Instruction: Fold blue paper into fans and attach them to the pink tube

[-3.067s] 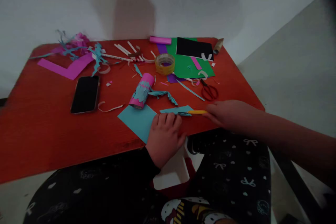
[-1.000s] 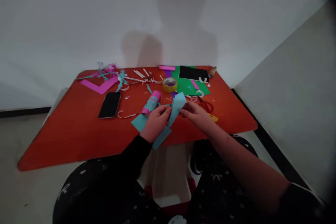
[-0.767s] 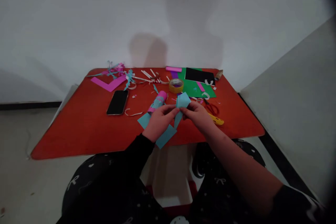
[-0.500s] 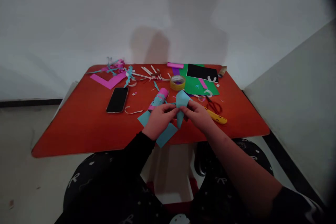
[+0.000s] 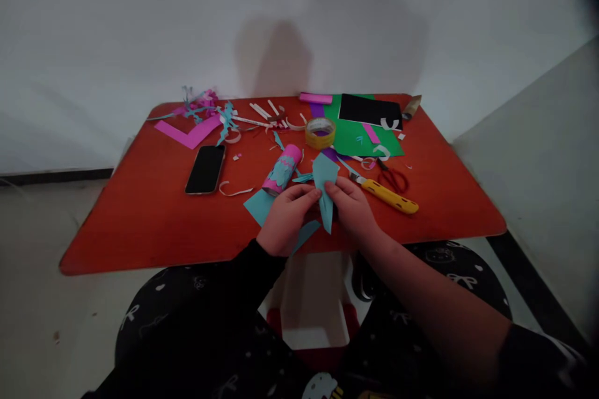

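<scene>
Both hands pinch a light blue paper strip (image 5: 324,182) just above the near edge of the red table (image 5: 140,218). My left hand (image 5: 285,218) grips its left side with closed fingers. My right hand (image 5: 352,209) grips its right side; the strip bends between them, with its top sticking up and a point hanging down. A larger blue paper sheet (image 5: 260,204) lies flat under my left hand. Just behind it lies a pink roll with blue paper trim (image 5: 281,168).
A yellow-handled craft knife (image 5: 386,194) and red scissors (image 5: 394,178) lie right of my hands. A tape roll (image 5: 320,132), green paper (image 5: 369,137), black card (image 5: 369,111), a phone (image 5: 204,168) and pink and blue scraps (image 5: 196,118) cover the far half.
My right hand put down the yellow knife and both hands picked up the cut blue strip. Since a second ago they have been folding it closer together, and the view shifted.
</scene>
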The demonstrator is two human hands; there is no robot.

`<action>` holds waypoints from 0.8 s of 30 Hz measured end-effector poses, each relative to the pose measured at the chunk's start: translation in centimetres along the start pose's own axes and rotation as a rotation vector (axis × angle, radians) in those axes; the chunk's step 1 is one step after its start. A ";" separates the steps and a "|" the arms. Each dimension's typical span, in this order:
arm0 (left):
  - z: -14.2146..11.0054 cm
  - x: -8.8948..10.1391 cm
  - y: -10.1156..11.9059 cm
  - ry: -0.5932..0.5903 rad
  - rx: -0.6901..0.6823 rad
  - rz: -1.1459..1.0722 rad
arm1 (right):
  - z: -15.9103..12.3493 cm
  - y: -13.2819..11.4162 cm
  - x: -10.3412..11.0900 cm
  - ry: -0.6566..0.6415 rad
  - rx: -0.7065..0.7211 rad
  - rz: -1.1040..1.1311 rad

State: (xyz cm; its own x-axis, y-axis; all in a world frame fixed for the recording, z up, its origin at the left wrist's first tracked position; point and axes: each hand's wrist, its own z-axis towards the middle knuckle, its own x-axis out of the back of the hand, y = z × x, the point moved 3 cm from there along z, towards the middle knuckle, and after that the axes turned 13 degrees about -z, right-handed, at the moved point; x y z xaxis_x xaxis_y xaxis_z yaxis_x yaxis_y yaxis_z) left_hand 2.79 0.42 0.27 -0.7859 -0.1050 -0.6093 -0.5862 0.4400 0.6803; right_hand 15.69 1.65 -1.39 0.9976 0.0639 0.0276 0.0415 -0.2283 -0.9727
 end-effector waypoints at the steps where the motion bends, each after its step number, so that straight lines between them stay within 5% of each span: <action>1: -0.1 0.0 -0.1 0.003 0.000 -0.007 | 0.0 0.1 0.0 0.003 -0.001 0.011; 13: 0.1 -0.1 0.8 -0.186 0.050 0.089 | -0.2 -0.3 0.4 -0.084 -0.043 0.038; 18: 0.2 0.1 1.4 -0.178 -0.057 0.216 | -0.2 -0.2 0.5 -0.115 -0.027 0.069; 24: 0.0 0.0 1.1 -0.179 0.023 0.090 | -0.7 0.3 -0.1 -0.084 -0.129 0.225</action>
State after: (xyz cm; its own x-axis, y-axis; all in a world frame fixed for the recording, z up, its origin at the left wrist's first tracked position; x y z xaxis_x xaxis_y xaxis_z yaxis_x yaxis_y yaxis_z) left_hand 2.16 0.90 1.01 -0.7862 0.0954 -0.6105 -0.5089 0.4604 0.7273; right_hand 15.68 0.90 -1.51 0.9746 0.0768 -0.2106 -0.1687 -0.3674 -0.9146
